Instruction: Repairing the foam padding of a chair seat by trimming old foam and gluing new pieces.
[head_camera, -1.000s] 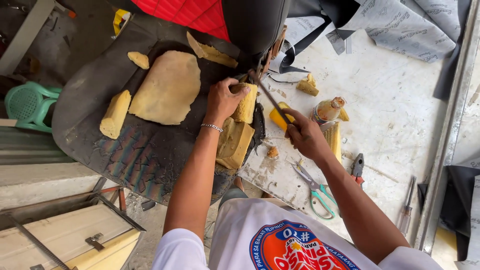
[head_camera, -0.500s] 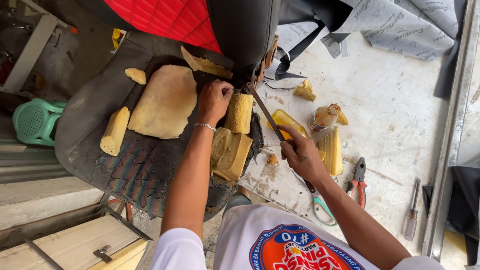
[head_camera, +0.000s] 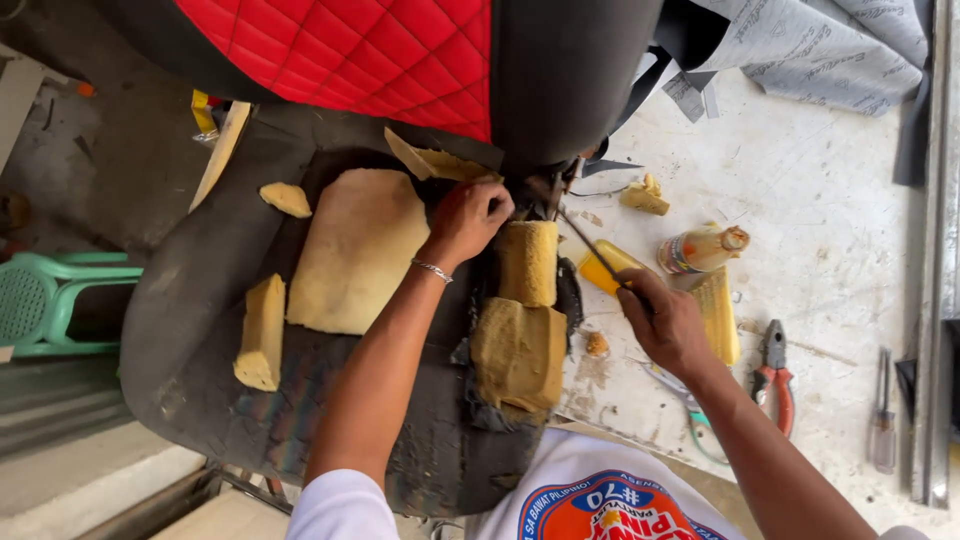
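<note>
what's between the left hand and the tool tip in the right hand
Nothing visible. The left hand grips the seat edge where the thin tool from the right hand points; only the foam block lies just below that line.

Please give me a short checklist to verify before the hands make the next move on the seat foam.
1. Left hand grips the material at the seat joint: ok.
2. Right hand holds the thin tool, tip aimed at the joint: ok.
3. Tool tip stays apart from the left fingers: cannot tell, they are very close.
4. Foam block lies beside the left hand on the seat base: ok.
5. Bottle lies on its side near the right hand, cap state: cannot tell.
6. Pliers and scissors lie on the table, away from the work: ok.
</note>
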